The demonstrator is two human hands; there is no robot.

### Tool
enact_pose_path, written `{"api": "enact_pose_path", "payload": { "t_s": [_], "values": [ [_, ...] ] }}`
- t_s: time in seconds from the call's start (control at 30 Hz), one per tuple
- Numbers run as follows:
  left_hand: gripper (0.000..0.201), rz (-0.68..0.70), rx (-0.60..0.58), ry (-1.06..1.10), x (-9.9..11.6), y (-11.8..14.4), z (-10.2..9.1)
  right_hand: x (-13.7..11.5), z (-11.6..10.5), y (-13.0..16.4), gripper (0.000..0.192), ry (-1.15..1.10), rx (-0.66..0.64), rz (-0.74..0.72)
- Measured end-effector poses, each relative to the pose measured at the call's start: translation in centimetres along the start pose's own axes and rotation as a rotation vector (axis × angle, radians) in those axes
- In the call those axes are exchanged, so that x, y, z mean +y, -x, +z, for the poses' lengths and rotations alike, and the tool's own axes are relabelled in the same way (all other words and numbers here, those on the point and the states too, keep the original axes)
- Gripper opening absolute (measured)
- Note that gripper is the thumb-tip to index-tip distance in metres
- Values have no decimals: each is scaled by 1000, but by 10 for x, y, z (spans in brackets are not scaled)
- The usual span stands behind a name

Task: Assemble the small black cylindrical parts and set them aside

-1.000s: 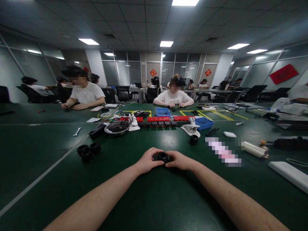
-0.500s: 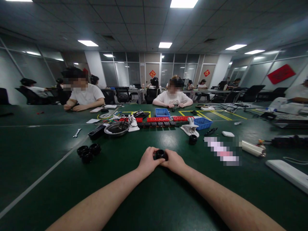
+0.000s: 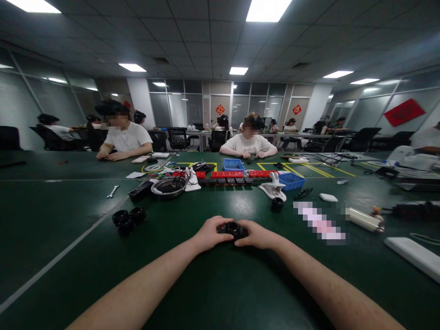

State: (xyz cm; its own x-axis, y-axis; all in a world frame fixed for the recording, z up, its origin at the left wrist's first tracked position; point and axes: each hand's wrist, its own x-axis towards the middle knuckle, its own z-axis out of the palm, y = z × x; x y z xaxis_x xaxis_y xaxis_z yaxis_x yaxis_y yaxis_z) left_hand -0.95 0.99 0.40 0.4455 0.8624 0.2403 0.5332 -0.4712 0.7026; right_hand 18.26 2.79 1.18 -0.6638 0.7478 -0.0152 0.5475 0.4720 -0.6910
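Note:
A small, glossy black round part with a hollow top (image 3: 233, 228) stands on the green table between my hands. My left hand (image 3: 211, 234) curves round its left side, with the thumb at the near side and fingers behind. My right hand (image 3: 257, 234) cups the right side, its thumb held apart from its fingers; its exact contact is partly hidden. Several similar black round parts (image 3: 125, 224) are grouped to the left. Another black round part (image 3: 277, 205) stands ahead and to the right, by a white clip-like stand (image 3: 274, 187).
Ahead lie red power strips (image 3: 227, 174), a metal bowl (image 3: 168, 188) with cables, and blue bins (image 3: 291, 182). A wrench (image 3: 112, 191) lies left. To the right are a cream cylinder (image 3: 364, 219) and a white bar (image 3: 412, 256). Two people sit across the table (image 3: 192, 284).
My hands have eased slightly apart around the black round part, and my right thumb has moved off its near side. The view has tilted up a little.

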Motion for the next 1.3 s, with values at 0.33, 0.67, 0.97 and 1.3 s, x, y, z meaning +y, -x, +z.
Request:
{"api": "enact_pose_path", "payload": {
  "t_s": [0.33,0.67,0.97,1.3],
  "values": [
    [41,-10,-8,65,1,-2,0,7,0,-4,33,-114,-37,-74],
    [35,-89,142,9,5,-2,12,2,9,-7,31,95,126,78],
    [32,-118,207,-31,7,1,14,-1,22,-10,47,233,266,186],
    [41,20,34,33,4,2,1,3,-2,-1,37,-164,-28,-8]
  ]
}}
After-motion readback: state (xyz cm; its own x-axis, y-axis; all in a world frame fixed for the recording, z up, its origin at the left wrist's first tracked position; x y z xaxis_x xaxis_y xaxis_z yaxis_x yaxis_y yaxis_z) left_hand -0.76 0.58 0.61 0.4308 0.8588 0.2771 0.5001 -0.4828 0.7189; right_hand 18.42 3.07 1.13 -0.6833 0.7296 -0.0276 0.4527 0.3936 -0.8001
